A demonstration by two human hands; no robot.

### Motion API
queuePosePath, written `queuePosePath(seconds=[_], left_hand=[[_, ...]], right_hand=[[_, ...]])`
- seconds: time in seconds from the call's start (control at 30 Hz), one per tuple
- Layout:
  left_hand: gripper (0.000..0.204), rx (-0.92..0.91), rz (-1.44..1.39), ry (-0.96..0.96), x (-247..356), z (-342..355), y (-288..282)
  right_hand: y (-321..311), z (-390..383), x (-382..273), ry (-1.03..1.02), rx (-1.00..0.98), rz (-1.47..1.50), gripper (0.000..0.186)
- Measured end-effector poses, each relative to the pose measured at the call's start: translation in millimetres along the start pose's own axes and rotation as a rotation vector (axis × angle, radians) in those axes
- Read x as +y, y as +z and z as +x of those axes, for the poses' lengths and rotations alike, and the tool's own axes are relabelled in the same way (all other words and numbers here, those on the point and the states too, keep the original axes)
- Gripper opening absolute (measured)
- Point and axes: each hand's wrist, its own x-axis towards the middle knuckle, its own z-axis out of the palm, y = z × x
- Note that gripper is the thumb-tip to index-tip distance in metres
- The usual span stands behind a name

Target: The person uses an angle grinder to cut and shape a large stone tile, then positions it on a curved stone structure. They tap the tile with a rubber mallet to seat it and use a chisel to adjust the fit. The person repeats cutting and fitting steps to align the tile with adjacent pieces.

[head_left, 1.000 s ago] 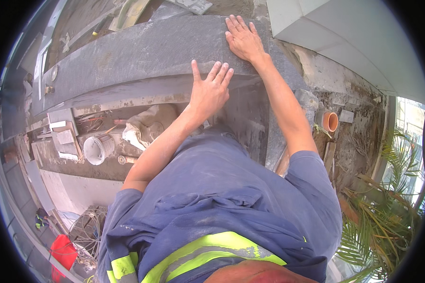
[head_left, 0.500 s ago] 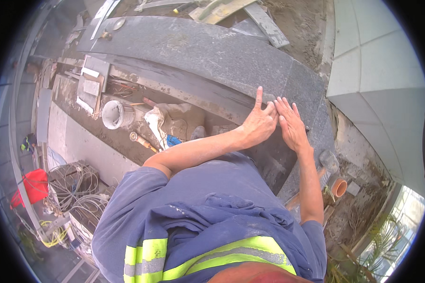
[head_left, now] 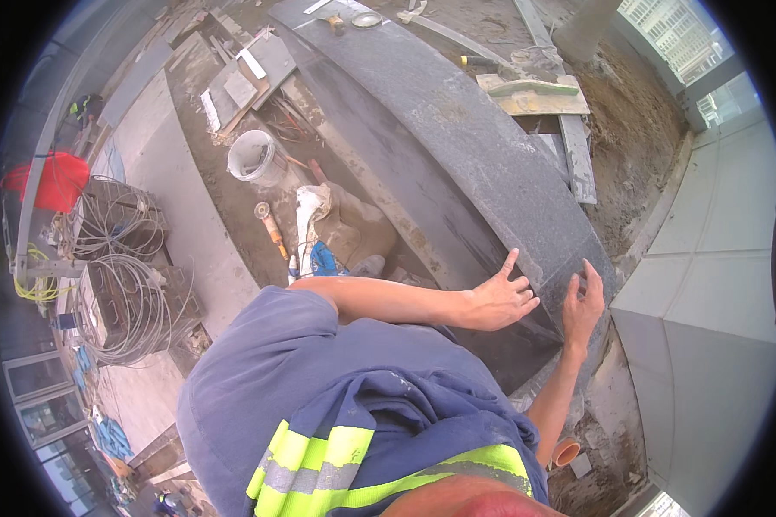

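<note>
A long dark grey stone slab (head_left: 457, 112) runs from the far middle toward me, capping a low wall with a dark side face. My left hand (head_left: 502, 300) is at the slab's near inner edge, holding nothing, index finger stretched out and the others loosely bent. To its right, my right hand (head_left: 583, 303) is over the slab's near end, fingers apart and slightly curved, with nothing in it. A joint line crosses the slab between the two hands. Whether the fingertips touch the stone I cannot tell.
Left of the slab are a white bucket (head_left: 276, 169), an orange-handled power tool (head_left: 272, 231) and a dusty sack (head_left: 358, 226). Cable coils (head_left: 134, 302) and a red sheet (head_left: 56, 181) are further left. Boards (head_left: 535, 102) lie beyond the slab. A pale panelled wall (head_left: 690, 284) stands right.
My hands, close together on the slab before, have moved apart, the right one going rightward. The view has turned, so the slab now slants more steeply across it.
</note>
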Motion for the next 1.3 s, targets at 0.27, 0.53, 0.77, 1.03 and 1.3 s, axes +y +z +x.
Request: queuePosePath(seconds=[0.27,0.53,0.77,1.03,1.3], left_hand=[[0.028,0.128,-0.453,-0.662,-51,-147,-11],[0.028,0.443,-0.36,-1.178,-116,-310,-23],[0.028,0.288,-0.582,-1.572,-195,-433,-61],[0.029,0.449,-0.718,-1.598,-252,-505,-77],[0.04,0.8,-0.668,-1.228,-463,-364,-193]], right_hand=[[68,41,-116,-0.063,-0.407,0.439,0.018],[245,116,-301,-0.428,-0.544,0.503,0.027],[447,300,-468,-0.615,-0.138,0.144,0.063],[602,435,-539,-0.567,-0.171,-0.287,0.056],[458,276,-510,-0.098,0.043,0.683,0.044]])
